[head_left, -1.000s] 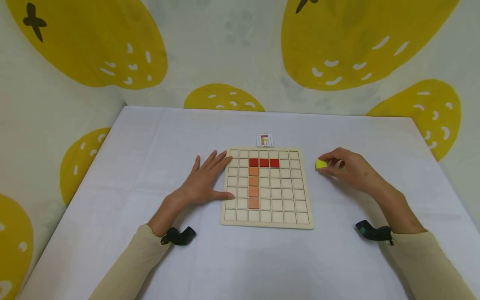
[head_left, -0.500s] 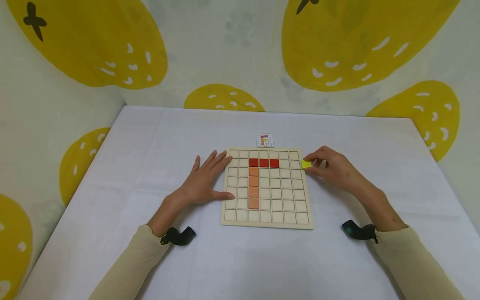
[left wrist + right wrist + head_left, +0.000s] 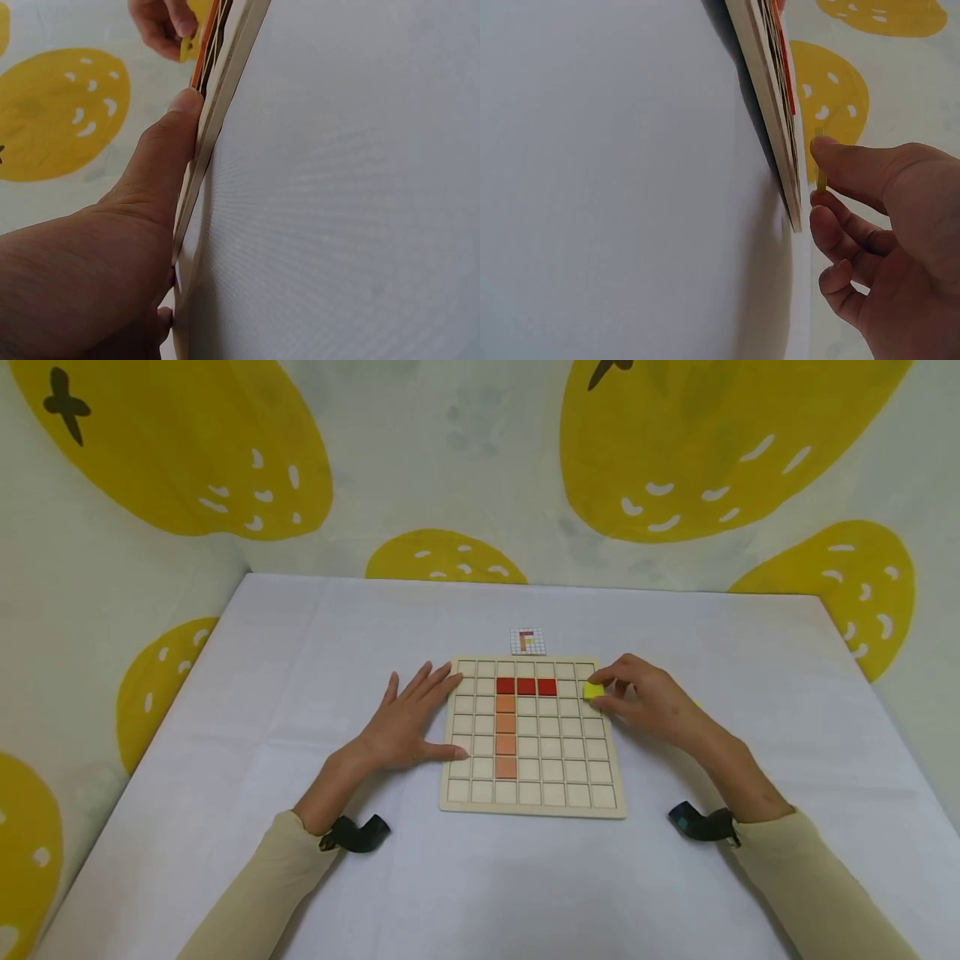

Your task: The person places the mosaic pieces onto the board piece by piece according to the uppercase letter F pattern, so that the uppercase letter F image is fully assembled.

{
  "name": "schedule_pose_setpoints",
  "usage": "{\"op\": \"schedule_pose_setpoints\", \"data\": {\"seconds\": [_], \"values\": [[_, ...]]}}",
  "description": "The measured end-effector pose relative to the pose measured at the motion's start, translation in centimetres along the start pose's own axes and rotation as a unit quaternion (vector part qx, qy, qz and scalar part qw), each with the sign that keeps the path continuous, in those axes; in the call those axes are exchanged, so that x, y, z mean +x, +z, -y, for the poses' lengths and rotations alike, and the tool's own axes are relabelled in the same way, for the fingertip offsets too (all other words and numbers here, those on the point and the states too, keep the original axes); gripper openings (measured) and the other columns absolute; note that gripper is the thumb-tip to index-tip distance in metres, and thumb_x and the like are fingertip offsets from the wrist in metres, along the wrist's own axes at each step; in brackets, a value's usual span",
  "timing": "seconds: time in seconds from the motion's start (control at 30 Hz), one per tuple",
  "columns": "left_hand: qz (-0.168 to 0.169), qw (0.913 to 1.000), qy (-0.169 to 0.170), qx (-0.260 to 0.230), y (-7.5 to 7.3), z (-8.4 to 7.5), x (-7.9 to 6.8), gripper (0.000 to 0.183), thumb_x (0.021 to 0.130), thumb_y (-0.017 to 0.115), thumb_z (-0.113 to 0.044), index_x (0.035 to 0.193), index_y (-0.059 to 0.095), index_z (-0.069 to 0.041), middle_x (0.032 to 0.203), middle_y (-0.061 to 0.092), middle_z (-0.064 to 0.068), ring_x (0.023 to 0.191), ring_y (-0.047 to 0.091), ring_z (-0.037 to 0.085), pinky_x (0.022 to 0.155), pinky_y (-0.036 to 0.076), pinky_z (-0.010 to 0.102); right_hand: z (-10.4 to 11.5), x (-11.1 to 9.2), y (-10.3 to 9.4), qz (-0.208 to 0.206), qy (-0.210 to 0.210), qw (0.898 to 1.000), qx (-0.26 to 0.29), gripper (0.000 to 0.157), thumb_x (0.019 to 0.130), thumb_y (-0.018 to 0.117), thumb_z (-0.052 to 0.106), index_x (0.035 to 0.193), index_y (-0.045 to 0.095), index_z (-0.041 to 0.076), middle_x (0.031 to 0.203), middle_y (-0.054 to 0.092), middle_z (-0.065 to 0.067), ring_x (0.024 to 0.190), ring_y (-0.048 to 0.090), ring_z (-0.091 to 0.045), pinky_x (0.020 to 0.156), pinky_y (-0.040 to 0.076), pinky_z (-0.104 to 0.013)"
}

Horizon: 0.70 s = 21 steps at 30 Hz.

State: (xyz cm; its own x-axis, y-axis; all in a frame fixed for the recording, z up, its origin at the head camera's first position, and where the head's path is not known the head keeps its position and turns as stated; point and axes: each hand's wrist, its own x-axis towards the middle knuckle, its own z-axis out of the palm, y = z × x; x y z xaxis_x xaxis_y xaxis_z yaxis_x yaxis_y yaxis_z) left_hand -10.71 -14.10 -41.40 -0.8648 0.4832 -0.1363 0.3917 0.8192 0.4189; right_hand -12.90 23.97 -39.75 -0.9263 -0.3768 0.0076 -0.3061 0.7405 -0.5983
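A wooden grid board [image 3: 532, 812] lies on the white table, with three red tiles [image 3: 527, 687] in a row and a column of several orange tiles [image 3: 506, 724] under the leftmost red one. My right hand [image 3: 651, 703] pinches a yellow square tile [image 3: 593, 692] between thumb and finger, over the board's right edge near the upper rows. In the right wrist view the yellow tile [image 3: 821, 165] appears thin and edge-on, just off the board's side. My left hand [image 3: 401, 722] rests at the board's left edge, fingers spread, thumb [image 3: 161, 161] lying on the rim.
A small printed card [image 3: 528, 642] with a coloured grid pattern lies just beyond the board's far edge. A bit of yellow [image 3: 698, 704] shows on the table behind my right wrist. Patterned cloth walls [image 3: 450, 460] rise behind and beside the table.
My right hand has moved left with the yellow tile, from beside the board to over its right edge. The left hand stays in place. A yellow bit now shows behind the right wrist.
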Motion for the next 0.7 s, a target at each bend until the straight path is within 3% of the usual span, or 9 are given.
{"op": "schedule_pose_setpoints", "data": {"seconds": [0.5, 0.7], "values": [[-0.006, 1.0, 0.006, -0.003, 0.0, 0.0, 0.0, 0.114, 0.082, 0.08, -0.065, 0.168, 0.021, -0.02, 0.178, 0.013, 0.003, 0.166, 0.003, 0.031, 0.127, -0.002, 0.071, 2.1, 0.1, 1.4, 0.027, 0.002, 0.999, 0.017, 0.032, 0.093, 0.08, 0.019, 0.123, 0.074, 0.009, 0.108, 0.065, -0.004, 0.097, 0.058, -0.019, 0.082, 0.051, -0.027], [-0.003, 1.0, 0.004, 0.003, -0.1, 0.0, -0.1, 0.114, 0.082, 0.08, -0.065, 0.168, 0.02, -0.02, 0.178, 0.012, 0.003, 0.166, 0.003, 0.032, 0.127, -0.003, 0.071, 2.7, 0.1, 1.7, 0.04, 0.001, 0.999, 0.034, 0.031, 0.093, 0.081, 0.018, 0.122, 0.074, 0.01, 0.107, 0.063, -0.003, 0.095, 0.057, -0.018, 0.079, 0.049, -0.024]]}}
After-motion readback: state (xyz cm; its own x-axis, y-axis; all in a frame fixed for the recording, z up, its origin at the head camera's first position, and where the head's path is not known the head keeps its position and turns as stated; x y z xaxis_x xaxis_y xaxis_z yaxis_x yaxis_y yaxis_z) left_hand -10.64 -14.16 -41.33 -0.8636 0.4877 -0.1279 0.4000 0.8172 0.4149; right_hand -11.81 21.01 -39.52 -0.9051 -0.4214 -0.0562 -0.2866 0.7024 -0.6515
